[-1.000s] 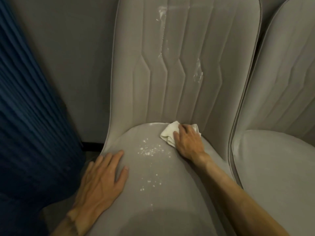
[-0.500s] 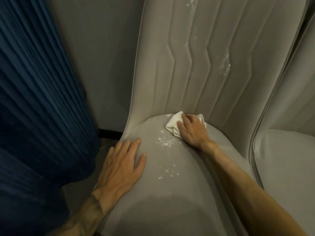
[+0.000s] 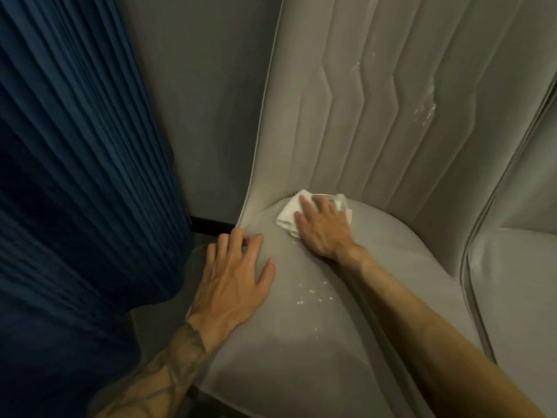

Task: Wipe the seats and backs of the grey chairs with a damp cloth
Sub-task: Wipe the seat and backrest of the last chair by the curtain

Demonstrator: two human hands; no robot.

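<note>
Nearest you, your left grip (image 3: 232,276) rests open on the left edge of the grey chair seat (image 3: 301,351), fingers spread and holding nothing. Just to its right a scatter of white specks (image 3: 313,295) lies on the seat, between your two forearms.

Farther in, your right grip (image 3: 324,229) presses flat, fingers fairly straight, on the bunched white cloth (image 3: 287,217). The cloth sits at the far left of the seat, touching the crease under the backrest (image 3: 376,122).

So the specks lie on the near side of the cloth. The left grip is closer to them, but the cloth is under the right, so I judge the next stroke should come toward you.

White smears (image 3: 425,108) mark the backrest, high on the right.

Since half a second ago the cloth has slid left along the crease. The speck cluster beside it no longer shows, and your left grip has crept farther in.
</note>
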